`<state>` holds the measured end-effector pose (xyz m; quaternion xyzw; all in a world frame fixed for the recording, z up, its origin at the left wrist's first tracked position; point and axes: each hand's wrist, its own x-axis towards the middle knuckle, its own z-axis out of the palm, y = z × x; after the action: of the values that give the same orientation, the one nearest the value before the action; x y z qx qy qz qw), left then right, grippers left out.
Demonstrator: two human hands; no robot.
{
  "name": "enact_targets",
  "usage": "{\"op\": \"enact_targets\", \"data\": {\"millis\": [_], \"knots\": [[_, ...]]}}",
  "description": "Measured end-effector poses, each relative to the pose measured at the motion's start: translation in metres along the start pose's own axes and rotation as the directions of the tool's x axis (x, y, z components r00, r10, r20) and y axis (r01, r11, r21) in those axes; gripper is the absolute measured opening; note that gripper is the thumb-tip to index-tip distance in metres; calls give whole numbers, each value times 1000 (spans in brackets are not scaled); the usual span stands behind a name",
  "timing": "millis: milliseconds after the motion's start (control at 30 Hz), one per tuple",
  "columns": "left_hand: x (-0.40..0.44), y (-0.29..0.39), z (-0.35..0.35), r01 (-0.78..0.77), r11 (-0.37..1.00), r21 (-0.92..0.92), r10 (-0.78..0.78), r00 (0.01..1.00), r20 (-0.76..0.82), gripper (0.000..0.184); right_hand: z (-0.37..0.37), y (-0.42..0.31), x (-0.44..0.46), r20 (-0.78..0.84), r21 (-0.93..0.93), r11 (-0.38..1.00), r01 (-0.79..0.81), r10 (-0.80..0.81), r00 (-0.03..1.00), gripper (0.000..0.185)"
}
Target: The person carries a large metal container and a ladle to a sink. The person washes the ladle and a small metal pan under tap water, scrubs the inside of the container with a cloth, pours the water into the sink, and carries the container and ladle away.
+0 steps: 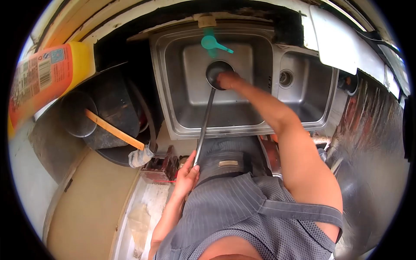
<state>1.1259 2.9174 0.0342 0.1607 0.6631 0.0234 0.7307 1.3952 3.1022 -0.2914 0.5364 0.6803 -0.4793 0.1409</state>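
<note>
Holding the ladle [207, 115] at frame centre, your left hand [186, 177] clamps its fingers on the stiff-looking, probably slippery handle [201, 145], a sound hold; your right hand [228, 80] meets the bowl [218, 68], finger closure unclear.

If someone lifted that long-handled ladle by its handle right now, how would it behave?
The ladle would probably stay stiff: its metal handle runs straight. It may feel bowl-heavy, with the broad bowl far from the left hand. The smooth-looking handle might slip if wet, which I can't confirm.
</note>
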Motion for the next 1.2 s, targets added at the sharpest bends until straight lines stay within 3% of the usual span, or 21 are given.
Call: {"op": "enact_targets", "data": {"millis": [67,133,167,267,333,367,433,567,633,667,733,767,833,867,933,967,1033,1067,1133,1167,1200], "knots": [[2,-1,-1,5,1000,-26,-5,1000,4,58,-16,-10,-4,-58,-102,995,-6,0,998,21],[0,1,-1,23,999,-50,-22,1000,7,58,-5,-19,17,-295,-274,959,-72,-13,955,20],[-2,5,-2,30,998,-56,-30,999,17,58,-1,-23,23,-296,-270,960,-74,-10,955,20],[-2,7,2,32,998,-59,-31,999,23,58,9,-24,21,-378,-25,988,-153,132,916,18],[3,-1,2,14,999,-50,-13,1000,16,58,19,-1,13,-298,25,958,287,-267,916,18],[8,-15,-1,-34,998,-52,35,999,16,58,14,8,7,-299,25,958,285,-265,917,18],[12,-14,-4,-95,995,-44,95,995,9,58,-26,4,-7,-95,-209,973,96,-118,988,16],[0,12,1,25,998,-54,-24,1000,10,59,-9,-21,22,-245,-270,963,-4,-64,967,18],[1,10,1,39,996,-75,-38,999,26,59,-5,-28,24,-342,297,950,-99,202,918,17],[-1,10,0,45,997,-65,-43,999,32,59,1,-26,17,-341,306,946,-108,214,915,17],[1,8,4,49,998,-48,-48,999,13,59,-4,-16,-5,-168,334,938,95,-40,985,21],[4,3,4,21,999,-38,-21,1000,16,59,-14,-6,-13,-165,334,938,93,-38,986,21],[3,1,1,23,999,-36,-22,1000,19,59,-41,5,-22,123,-118,956,270,-256,959,25],[5,3,0,18,999,-38,-17,999,28,59,-39,8,-15,115,-114,957,268,-255,960,25],[5,4,0,27,999,-48,-25,999,34,59,-23,8,4,-77,-370,880,298,-349,934,27],[4,4,0,36,997,-64,-34,999,40,59,-15,0,14,-77,-369,880,298,-349,934,27],[7,4,0,37,997,-74,-34,999,38,59,-6,-16,35,-206,-6,976,216,-212,955,19],[4,3,0,47,996,-79,-44,998,34,59,-11,-14,31,-202,-3,976,217,-214,956,19],[-5,4,1,62,996,-63,-61,998,30,58,-25,-10,21,-44,169,936,307,-305,951,20],[2,7,3,52,997,-55,-51,998,33,58,-29,-13,23,-49,156,937,311,-307,950,20],[8,8,5,47,997,-58,-45,998,34,58,-27,-19,21,-104,-85,943,321,-329,939,21]]}}
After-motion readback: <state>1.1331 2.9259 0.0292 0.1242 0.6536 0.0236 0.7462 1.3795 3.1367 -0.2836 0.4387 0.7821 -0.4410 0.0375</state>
